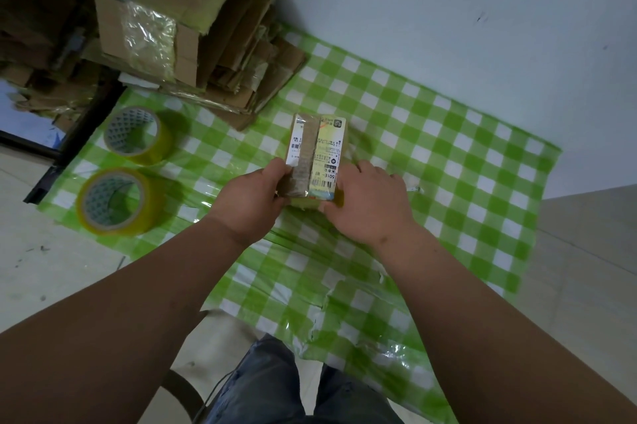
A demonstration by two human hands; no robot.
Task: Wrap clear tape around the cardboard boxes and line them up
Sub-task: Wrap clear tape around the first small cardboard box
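Observation:
A small cardboard box (315, 151) with white shipping labels on top sits in the middle of the green checked cloth (448, 154). My left hand (253, 201) grips its near left side. My right hand (370, 199) grips its near right side, and a yellowish piece of tape shows under that hand at the box's near edge. Two rolls of clear yellowish tape lie to the left: one farther back (138, 135), one nearer (115, 201).
A taped cardboard box (162, 9) rests on a pile of flattened cardboard (255, 68) at the back left. A white wall rises behind the cloth. Bare floor lies to the left and right. The person's jeans (275, 385) show at the bottom.

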